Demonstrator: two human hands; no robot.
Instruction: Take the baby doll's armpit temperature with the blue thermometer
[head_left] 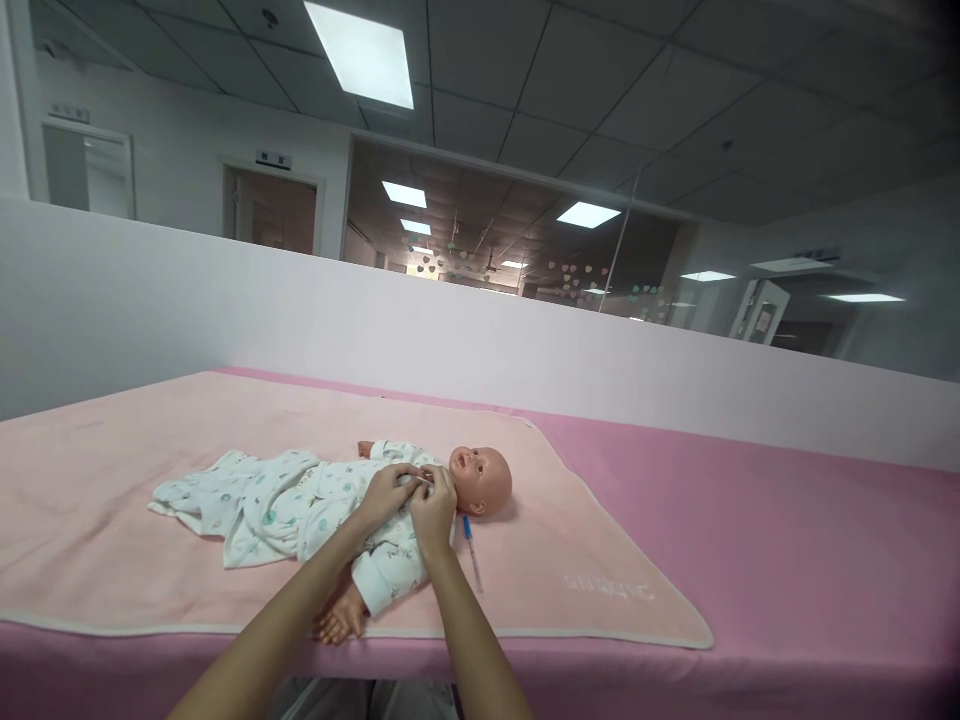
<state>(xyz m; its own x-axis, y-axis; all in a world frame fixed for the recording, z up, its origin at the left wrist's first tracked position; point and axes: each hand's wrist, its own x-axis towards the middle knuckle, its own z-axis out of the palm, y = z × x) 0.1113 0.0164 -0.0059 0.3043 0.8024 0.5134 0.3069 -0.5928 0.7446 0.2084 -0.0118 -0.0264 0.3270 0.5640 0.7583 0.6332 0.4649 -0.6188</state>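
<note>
A baby doll lies on its back, its head to the right, dressed in a white printed baby outfit. Both my hands meet at the neckline, just below the chin. My left hand has its fingers bent and pinched on the outfit's front. Close beside it, my right hand also pinches the cloth near the collar; the fingertips partly hide what lies between them. One doll hand sticks out of the near sleeve. By my right wrist lies a thin stick with a blue end.
Under the doll is a peach blanket with a pale edge, spread over a pink-covered table. A low white wall runs along the table's far side, with a glass pane above it.
</note>
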